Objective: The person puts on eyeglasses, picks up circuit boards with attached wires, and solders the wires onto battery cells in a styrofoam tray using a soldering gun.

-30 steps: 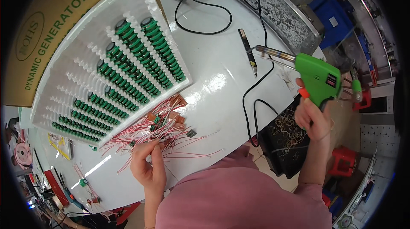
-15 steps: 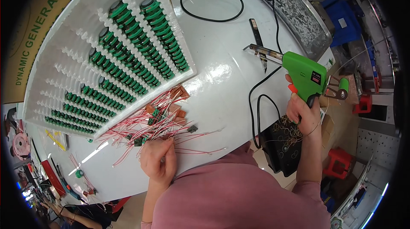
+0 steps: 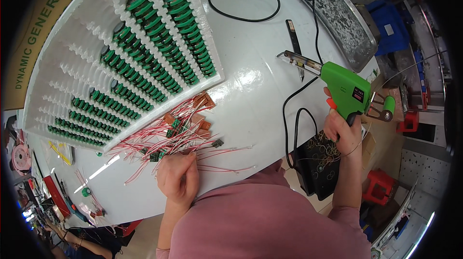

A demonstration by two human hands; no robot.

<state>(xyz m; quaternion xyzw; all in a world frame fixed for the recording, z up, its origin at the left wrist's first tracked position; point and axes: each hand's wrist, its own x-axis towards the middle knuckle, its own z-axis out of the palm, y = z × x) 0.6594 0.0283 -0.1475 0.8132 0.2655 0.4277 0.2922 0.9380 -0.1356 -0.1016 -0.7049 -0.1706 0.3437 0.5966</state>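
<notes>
My right hand grips the handle of a green soldering gun with an orange-red trigger. Its metal tip points left above the white table, and a small green solder reel sits at its back. At the table's near edge my left hand is closed, thumb against the bent fingers; whatever it may pinch is hidden. Just beyond that hand lies a tangle of red and white wires with small green circuit boards and brown boards among them.
A white foam tray with rows of green ring-shaped parts stands at the left. Beyond the soldering gun are a black-handled cutter knife, a looped black cable and a metal tray. A black bin stands below the right edge.
The whole view has shifted slightly. My right hand still holds the soldering gun in nearly the same pose, and my left hand stays closed beside the wires.
</notes>
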